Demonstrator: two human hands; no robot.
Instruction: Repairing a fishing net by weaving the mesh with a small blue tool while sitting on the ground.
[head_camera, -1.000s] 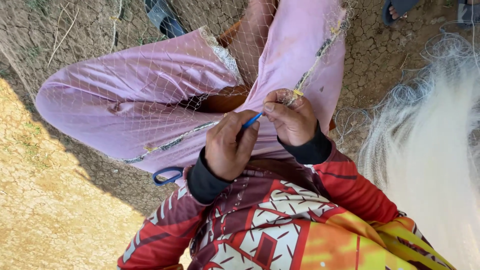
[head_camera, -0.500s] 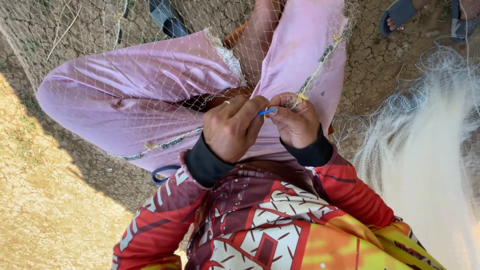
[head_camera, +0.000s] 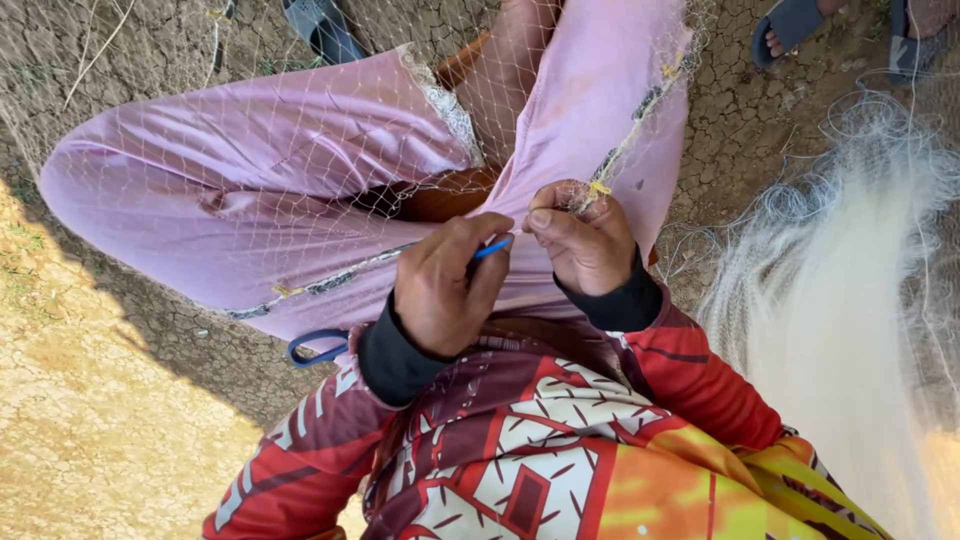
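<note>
A fine fishing net (head_camera: 300, 200) lies spread over my pink-trousered legs (head_camera: 250, 150). My left hand (head_camera: 440, 290) is closed around a thin blue netting needle (head_camera: 492, 248), whose tip points toward my right hand. My right hand (head_camera: 582, 240) pinches the net's corded edge (head_camera: 625, 140) at a yellow knot (head_camera: 598, 188) between thumb and fingers. The two hands nearly touch above my lap. Both of my sleeves are red and patterned, with black cuffs.
A thick white heap of bundled net (head_camera: 840, 300) lies on the right. A blue loop handle (head_camera: 315, 345) pokes out under my left thigh. Other people's sandalled feet (head_camera: 800, 25) and a dark sandal (head_camera: 320, 30) rest on the cracked dry ground (head_camera: 100, 400).
My left hand rose from lower in my lap and closed in on my right hand with the blue needle. My right hand keeps its pinch on the net edge.
</note>
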